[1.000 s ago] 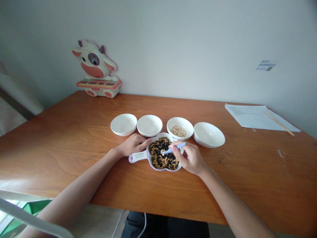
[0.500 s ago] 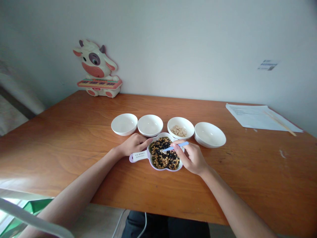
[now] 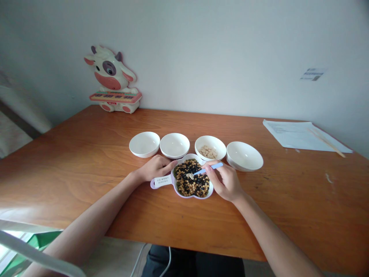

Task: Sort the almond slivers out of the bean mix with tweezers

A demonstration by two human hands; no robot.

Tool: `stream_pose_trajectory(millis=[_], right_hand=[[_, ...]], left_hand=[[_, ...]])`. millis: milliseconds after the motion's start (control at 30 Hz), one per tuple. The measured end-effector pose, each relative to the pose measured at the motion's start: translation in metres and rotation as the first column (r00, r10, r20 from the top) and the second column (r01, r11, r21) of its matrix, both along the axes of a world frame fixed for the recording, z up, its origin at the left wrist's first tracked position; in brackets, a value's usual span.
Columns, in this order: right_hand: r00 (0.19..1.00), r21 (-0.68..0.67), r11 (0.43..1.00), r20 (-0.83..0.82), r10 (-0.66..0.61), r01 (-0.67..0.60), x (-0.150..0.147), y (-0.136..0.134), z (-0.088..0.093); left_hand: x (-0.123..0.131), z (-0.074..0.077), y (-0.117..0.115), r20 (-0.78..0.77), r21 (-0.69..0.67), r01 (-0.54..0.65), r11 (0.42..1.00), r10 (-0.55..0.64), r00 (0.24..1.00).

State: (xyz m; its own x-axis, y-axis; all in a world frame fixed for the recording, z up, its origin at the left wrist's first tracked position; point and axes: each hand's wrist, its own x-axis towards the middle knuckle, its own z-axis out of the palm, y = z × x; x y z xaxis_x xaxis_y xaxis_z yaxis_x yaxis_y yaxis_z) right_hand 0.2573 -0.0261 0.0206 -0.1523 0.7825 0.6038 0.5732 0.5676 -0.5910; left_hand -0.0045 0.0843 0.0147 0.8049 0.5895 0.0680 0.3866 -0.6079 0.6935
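A flower-shaped dish (image 3: 183, 195) with a lilac rim and a labelled handle (image 3: 163, 181) lies in front of me, holding a mix of black and yellow beans. My left hand (image 3: 155, 168) is closed at the dish's left side, thumb on the rim, other fingers partly hidden. Between thumb and fingers, my right hand (image 3: 225, 181) pinches a slim light-blue tool (image 3: 211, 168) over the beans; whether it is tweezers or a small spoon I cannot tell. At its tip lie pale flat seeds (image 3: 190, 176). Similar seeds (image 3: 208, 151) fill part of a white bowl (image 3: 220, 154) behind the dish.
Two white bowls (image 3: 144, 144) stand behind at the left and another white bowl (image 3: 244, 156) at the right. A cow-shaped toy keyboard (image 3: 115, 82) sits at the back left. Papers (image 3: 296, 134) with a chopstick-like stick (image 3: 331, 145) lie at the far right of the wooden table (image 3: 178, 227).
My right hand and the blue tool have shifted slightly to the right, and the tool's tip is now at the right of the pale seeds. My left hand stays put.
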Motion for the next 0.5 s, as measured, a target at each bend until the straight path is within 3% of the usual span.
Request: stream_pose_trajectory(millis=[500], right_hand=[[0.989,-0.203,0.976,-0.136,0.049,-0.076,-0.0008,-0.0007,-0.0045]], left_hand=[[0.0,0.0001,-0.0003,-0.018,0.005,-0.018,1.0,0.019,1.0]])
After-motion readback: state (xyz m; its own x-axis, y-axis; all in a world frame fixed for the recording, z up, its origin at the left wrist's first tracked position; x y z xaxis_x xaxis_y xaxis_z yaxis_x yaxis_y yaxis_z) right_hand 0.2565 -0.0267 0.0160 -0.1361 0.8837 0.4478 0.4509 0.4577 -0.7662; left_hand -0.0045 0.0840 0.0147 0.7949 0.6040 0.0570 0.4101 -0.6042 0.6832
